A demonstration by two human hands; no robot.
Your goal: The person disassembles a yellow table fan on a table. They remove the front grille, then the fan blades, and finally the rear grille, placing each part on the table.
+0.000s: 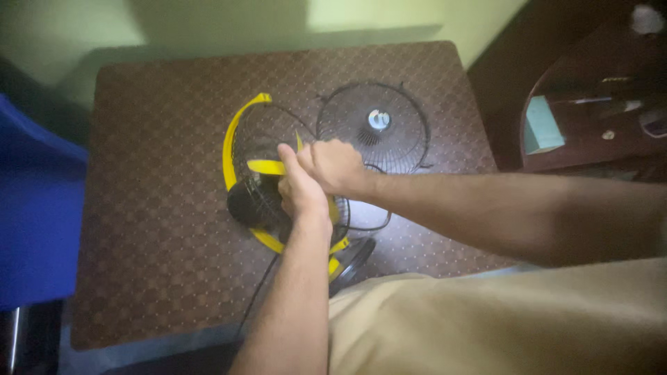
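A small fan [253,198] with a yellow rim and black wire cage lies on a brown patterned table [160,139], its black motor housing at the left. My left hand [300,186] and my right hand [335,165] are both closed on the fan's yellow rim and cage near its middle, side by side and touching. A separate round black wire grille [373,127] with a pale centre cap lies flat just behind the right hand. The fan's black cord [258,292] runs down toward me.
A blue chair [38,208] stands at the left edge of the table. At the right is a dark wooden desk [590,104] with a pale green box [542,125] and small items on it. A pale green wall lies beyond the table.
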